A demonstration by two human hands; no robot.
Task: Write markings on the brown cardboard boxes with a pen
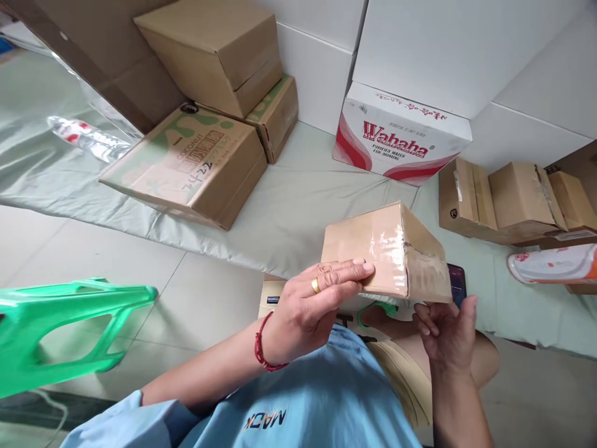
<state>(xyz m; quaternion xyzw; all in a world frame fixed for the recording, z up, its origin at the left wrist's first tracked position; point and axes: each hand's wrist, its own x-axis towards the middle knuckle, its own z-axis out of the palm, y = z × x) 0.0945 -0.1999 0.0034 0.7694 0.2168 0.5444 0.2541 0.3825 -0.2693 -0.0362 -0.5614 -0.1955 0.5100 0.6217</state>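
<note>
A small tan cardboard box (364, 242) with shiny clear tape along one edge is held in front of me, by the front edge of the bed-like covered surface. My left hand (317, 298), with a ring and a red cord bracelet, lies along the box's near left side, fingers nearly straight and pressed to it. At the lower right corner, my right hand (445, 333) supports the box from beneath; its fingers curl at the bottom edge and the thumb points up, apart. Part of those fingers is hidden by the box. Behind that corner shows a dark phone (458, 283).
Larger cartons, including a coconut carton (186, 162) under a plain box (209, 50), stand at the left. A Wahaha water carton (401, 134) is against the wall. Open boxes (504, 193) and an orange-white package (555, 262) lie right. A green stool (69, 330) is lower left.
</note>
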